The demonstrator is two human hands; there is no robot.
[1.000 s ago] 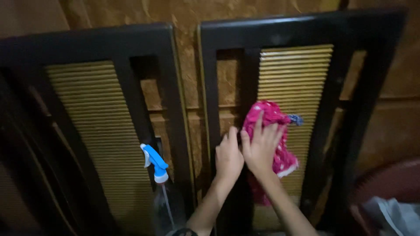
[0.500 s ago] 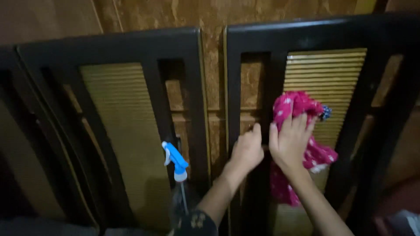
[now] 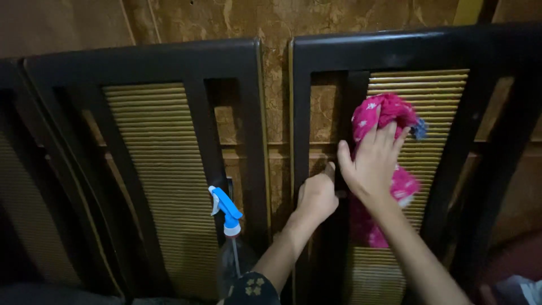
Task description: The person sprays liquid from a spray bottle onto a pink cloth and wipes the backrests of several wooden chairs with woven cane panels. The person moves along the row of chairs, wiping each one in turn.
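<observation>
My right hand (image 3: 370, 161) presses a pink cloth with white dots (image 3: 377, 116) flat against the ribbed, slatted panel (image 3: 437, 107) of a dark wooden frame (image 3: 395, 48). The cloth hangs down below my palm. My left hand (image 3: 317, 195) is closed around a dark upright bar (image 3: 353, 101) of the same frame, just left of the cloth.
A second dark frame with a slatted panel (image 3: 152, 158) leans beside it on the left. A clear spray bottle with a blue and white trigger head (image 3: 226, 212) stands in front of it. Brown patterned wall (image 3: 276, 22) lies behind. Something reddish and white sits at the bottom right (image 3: 519, 282).
My right hand has slid the pink cloth upward along the slatted panel. My left hand stays on the bar. The view shifted slightly.
</observation>
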